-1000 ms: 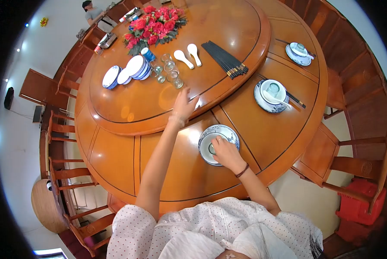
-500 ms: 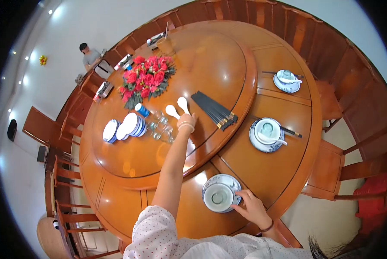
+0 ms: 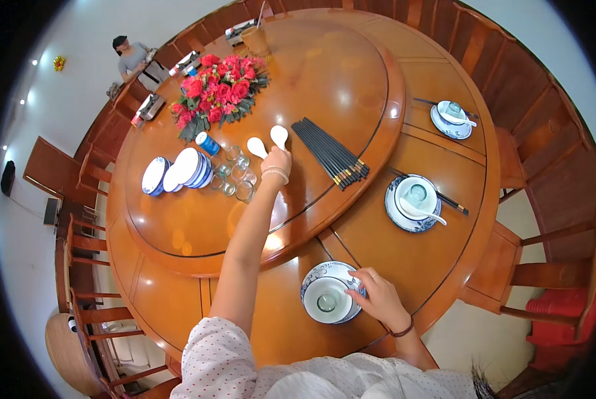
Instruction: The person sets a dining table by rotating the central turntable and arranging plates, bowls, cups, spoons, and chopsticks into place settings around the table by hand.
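From where I stood, the left hand (image 3: pixel 277 159) was stretched way out over the turntable (image 3: pixel 331 73), past its near rim, at the handle ends of two white spoons (image 3: pixel 257 147). Fingers looked curled in narrow, but the back of the hand covered the handles, so I honestly couldn't tell if it had one, both or neither. The spoons lay side by side, scoops pointing away. Kinda snug on one side: a cluster of glasses (image 3: pixel 244 191) stood just left of the wrist. The fan of black chopsticks (image 3: pixel 328 151) lay to the right with a strip of wood between, gold ends near the turntable's edge.

Right hand (image 3: pixel 378 297) was down by the nearest bowl (image 3: pixel 312 296), thumb and fingers parted at its right side; couldn't tell if they actually touched the rim. That bowl sat on a blue-patterned plate (image 3: pixel 328 269), a small glass cup (image 3: pixel 326 303) inside it. The plate was on the table's outer ring (image 3: pixel 263 311), between the turntable and the outer edge, with wood showing on both sides. Next place setting (image 3: pixel 404 194) was well off to the right, so decent elbow room there.
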### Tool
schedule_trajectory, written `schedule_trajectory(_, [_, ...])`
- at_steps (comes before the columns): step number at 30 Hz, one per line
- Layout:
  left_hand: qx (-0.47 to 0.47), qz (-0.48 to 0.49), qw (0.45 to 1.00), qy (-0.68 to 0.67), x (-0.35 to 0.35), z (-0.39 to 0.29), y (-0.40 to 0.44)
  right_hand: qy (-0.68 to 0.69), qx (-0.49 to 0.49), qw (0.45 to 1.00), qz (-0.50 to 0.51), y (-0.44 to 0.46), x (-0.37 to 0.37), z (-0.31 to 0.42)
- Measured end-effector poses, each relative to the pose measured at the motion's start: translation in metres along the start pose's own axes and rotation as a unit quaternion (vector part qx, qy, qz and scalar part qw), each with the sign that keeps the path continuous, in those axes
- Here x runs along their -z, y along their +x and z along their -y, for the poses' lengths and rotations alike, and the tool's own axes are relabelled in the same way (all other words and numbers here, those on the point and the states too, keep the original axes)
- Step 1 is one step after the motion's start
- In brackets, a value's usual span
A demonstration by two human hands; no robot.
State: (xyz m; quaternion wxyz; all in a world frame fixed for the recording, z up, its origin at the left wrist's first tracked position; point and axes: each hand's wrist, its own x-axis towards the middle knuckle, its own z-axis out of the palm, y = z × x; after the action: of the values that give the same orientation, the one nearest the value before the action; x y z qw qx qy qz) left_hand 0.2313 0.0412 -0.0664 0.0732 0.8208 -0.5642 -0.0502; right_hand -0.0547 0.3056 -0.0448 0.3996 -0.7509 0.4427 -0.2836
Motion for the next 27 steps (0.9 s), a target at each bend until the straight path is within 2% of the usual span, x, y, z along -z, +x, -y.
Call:
schedule_trajectory(3, [-0.054,-0.015,0.997,-0.055,0.006,0.005,-0.028,-0.008,0.001,1.0,-0.012,-0.002,0.008,-0.003])
schedule_trajectory(5, [-0.118,-0.038,0.986,-0.115,0.015,0.012,-0.091,0.037,-0.05,0.997,-0.036,-0.007,0.013,-0.001])
schedule_trajectory(7, [-0.131,-0.013,0.964,-0.231,0.03,0.02,-0.181,0.041,-0.077,0.996,-0.035,-0.015,0.015,-0.007])
schedule_trajectory(9, [-0.069,0.041,0.931,-0.356,0.037,0.031,-0.268,0.041,-0.1,0.993,-0.043,-0.02,0.019,-0.015])
schedule_trajectory(11, [-0.013,0.093,0.935,-0.343,0.033,0.049,-0.348,0.013,-0.095,0.991,-0.092,-0.019,0.019,-0.027])
schedule_trajectory(14, [0.093,0.158,0.919,-0.348,0.037,0.057,-0.427,-0.031,-0.005,0.993,-0.115,0.009,0.015,-0.037])
schedule_trajectory(17, [0.07,0.162,0.938,-0.299,0.035,0.063,-0.458,-0.138,0.117,0.98,-0.083,0.057,0.003,-0.048])
schedule_trajectory(21, [0.054,0.116,0.958,-0.256,0.031,0.061,-0.467,-0.23,0.139,0.963,-0.025,0.118,-0.022,-0.06])
schedule_trajectory(27, [0.018,0.142,0.975,-0.167,0.026,0.048,-0.459,-0.354,0.149,0.923,-0.01,0.144,-0.061,-0.065])
